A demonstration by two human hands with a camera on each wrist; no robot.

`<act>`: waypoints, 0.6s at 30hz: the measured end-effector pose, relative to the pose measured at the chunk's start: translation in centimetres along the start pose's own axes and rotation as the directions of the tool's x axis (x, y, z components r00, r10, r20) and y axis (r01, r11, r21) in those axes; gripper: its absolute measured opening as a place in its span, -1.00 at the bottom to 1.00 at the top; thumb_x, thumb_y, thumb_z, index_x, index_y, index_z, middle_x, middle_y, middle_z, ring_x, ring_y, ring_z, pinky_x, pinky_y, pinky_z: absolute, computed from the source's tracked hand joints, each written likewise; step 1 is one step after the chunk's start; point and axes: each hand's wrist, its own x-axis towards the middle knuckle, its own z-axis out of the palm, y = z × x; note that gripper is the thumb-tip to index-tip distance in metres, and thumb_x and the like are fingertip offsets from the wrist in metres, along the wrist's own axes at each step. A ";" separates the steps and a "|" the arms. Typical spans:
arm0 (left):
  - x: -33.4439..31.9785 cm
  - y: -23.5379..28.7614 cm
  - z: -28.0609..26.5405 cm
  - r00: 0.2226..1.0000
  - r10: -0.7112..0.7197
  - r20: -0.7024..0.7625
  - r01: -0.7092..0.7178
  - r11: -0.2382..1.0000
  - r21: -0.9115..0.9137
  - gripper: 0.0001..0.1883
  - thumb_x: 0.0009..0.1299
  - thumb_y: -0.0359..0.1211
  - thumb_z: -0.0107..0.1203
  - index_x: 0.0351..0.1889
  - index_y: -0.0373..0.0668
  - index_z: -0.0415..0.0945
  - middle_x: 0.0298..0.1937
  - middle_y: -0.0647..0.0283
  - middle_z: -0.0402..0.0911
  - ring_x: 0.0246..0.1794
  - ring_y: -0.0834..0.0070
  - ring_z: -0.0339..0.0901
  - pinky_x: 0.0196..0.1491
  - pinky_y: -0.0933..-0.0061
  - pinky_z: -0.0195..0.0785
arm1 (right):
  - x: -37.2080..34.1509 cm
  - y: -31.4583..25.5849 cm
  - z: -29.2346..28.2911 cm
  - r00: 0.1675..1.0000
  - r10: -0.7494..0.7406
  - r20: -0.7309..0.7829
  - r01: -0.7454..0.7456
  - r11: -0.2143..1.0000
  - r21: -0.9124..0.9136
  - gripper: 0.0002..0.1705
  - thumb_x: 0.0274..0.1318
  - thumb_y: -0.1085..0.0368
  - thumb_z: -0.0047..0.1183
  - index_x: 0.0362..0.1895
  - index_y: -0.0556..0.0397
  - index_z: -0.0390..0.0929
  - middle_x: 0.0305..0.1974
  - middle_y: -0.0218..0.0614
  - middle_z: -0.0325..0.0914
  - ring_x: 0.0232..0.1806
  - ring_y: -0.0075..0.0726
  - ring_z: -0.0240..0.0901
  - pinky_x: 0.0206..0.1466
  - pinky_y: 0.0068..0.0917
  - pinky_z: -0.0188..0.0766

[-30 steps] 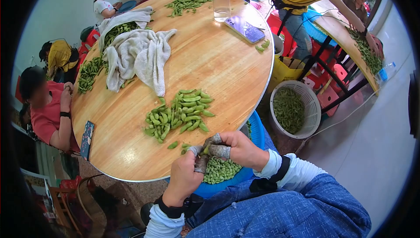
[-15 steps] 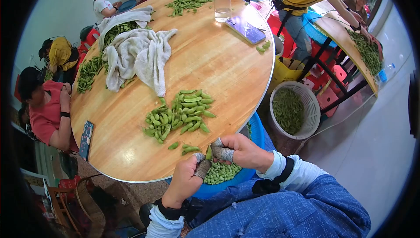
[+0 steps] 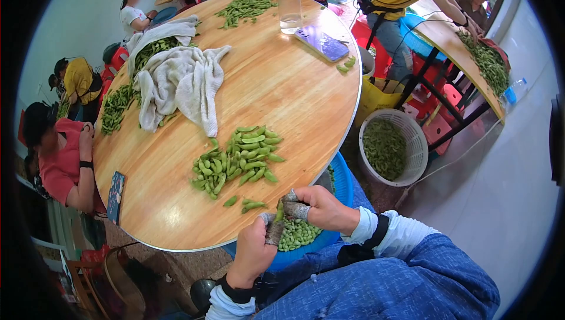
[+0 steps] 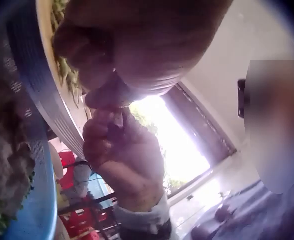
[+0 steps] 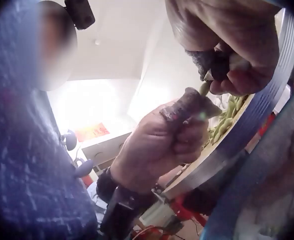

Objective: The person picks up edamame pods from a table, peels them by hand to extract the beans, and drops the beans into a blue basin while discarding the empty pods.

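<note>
My left hand point(image 3: 252, 250) and right hand point(image 3: 329, 209) meet at the table's near edge, pinching one green soybean pod point(image 3: 279, 210) between them. Grey wrappings cover the thumbs and some fingertips. In the right wrist view, the pod point(image 5: 205, 89) shows between the left thumb and the curled right fingers. Under the hands stands a blue basin point(image 3: 346, 186) with shelled green beans point(image 3: 297, 235) in it. Just beyond the hands a pile of whole pods point(image 3: 238, 158) lies on the round wooden table point(image 3: 294, 102), with a few loose pods point(image 3: 252, 204) nearer the edge.
A grey towel point(image 3: 188, 81) partly covers more pods at the left. A water bottle point(image 3: 288, 5) and a purple phone point(image 3: 322, 43) stand and lie at the far side. On the floor at right is a white basket point(image 3: 419, 152) of pods. Several people sit around.
Both hands came slightly apart, baring more of the pod, then drew close again around it. The head view has shifted a little, so the table sits slightly left and lower at its near edge.
</note>
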 end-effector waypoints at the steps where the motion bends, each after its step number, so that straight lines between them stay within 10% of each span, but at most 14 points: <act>1: -0.3 1.2 -0.1 0.995 0.087 -0.057 -0.070 0.966 0.249 -0.84 0.20 -0.49 0.02 -0.26 -0.31 0.44 -0.47 0.04 0.54 -0.48 0.28 0.51 -0.37 0.46 0.33 | 0.0 -0.1 0.1 1.000 -0.031 -0.007 0.031 1.000 0.002 -0.85 0.10 0.37 -0.07 -0.32 0.21 0.48 -0.47 -0.46 0.48 -0.40 -0.65 0.28 -0.31 -0.58 0.29; 5: -0.1 0.6 0.2 0.933 0.355 -0.066 -0.228 0.722 0.653 -0.82 0.29 -0.34 0.05 -0.25 -0.26 0.42 -0.54 0.36 0.53 -0.50 0.61 0.48 -0.49 0.59 0.29 | -0.3 -1.4 -0.1 0.987 0.144 0.077 -0.152 0.981 0.120 -0.83 0.13 0.36 -0.08 -0.31 0.20 0.50 -0.44 -0.50 0.49 -0.38 -0.67 0.29 -0.30 -0.62 0.30; 8: -0.3 -3.5 1.5 0.985 0.121 -0.120 -0.117 0.992 0.038 -0.77 0.32 -0.26 0.03 -0.23 -0.24 0.41 -0.56 0.37 0.51 -0.58 0.65 0.41 -0.57 0.61 0.22 | -0.4 -0.3 -0.4 0.981 0.149 0.123 -0.176 0.954 0.244 -0.83 0.15 0.35 -0.09 -0.26 0.19 0.49 -0.37 -0.50 0.50 -0.33 -0.68 0.33 -0.25 -0.65 0.31; 11: -0.2 -2.3 1.8 0.973 0.156 -0.167 -0.196 0.946 -0.258 -0.74 0.37 -0.21 -0.06 -0.23 -0.23 0.40 -0.61 0.39 0.44 -0.70 0.70 0.24 -0.65 0.68 0.07 | -0.4 0.3 -0.1 0.987 0.012 0.163 -0.068 0.938 0.341 -0.80 0.16 0.32 -0.07 -0.22 0.19 0.47 -0.33 -0.49 0.49 -0.29 -0.66 0.35 -0.20 -0.64 0.32; 14: -0.5 -0.6 2.0 0.980 -0.187 -0.064 0.063 0.603 -0.795 -0.80 0.38 -0.29 -0.10 -0.34 -0.24 0.41 -0.62 0.36 0.39 -0.74 0.65 0.14 -0.66 0.55 0.03 | -0.1 1.3 0.0 0.984 -0.044 0.175 -0.022 0.932 0.361 -0.77 0.17 0.29 -0.06 -0.19 0.20 0.46 -0.28 -0.48 0.49 -0.24 -0.64 0.36 -0.14 -0.62 0.32; 18: -0.5 -1.2 1.5 0.973 -0.186 0.139 0.181 0.231 -0.956 -0.69 0.42 -0.16 -0.18 -0.30 -0.23 0.40 -0.68 0.43 0.26 -0.75 0.73 0.03 -0.66 0.66 -0.11 | 0.5 2.3 0.3 0.972 -0.117 0.202 0.031 0.922 0.387 -0.76 0.17 0.29 -0.06 -0.17 0.20 0.45 -0.25 -0.46 0.49 -0.20 -0.63 0.35 -0.10 -0.60 0.32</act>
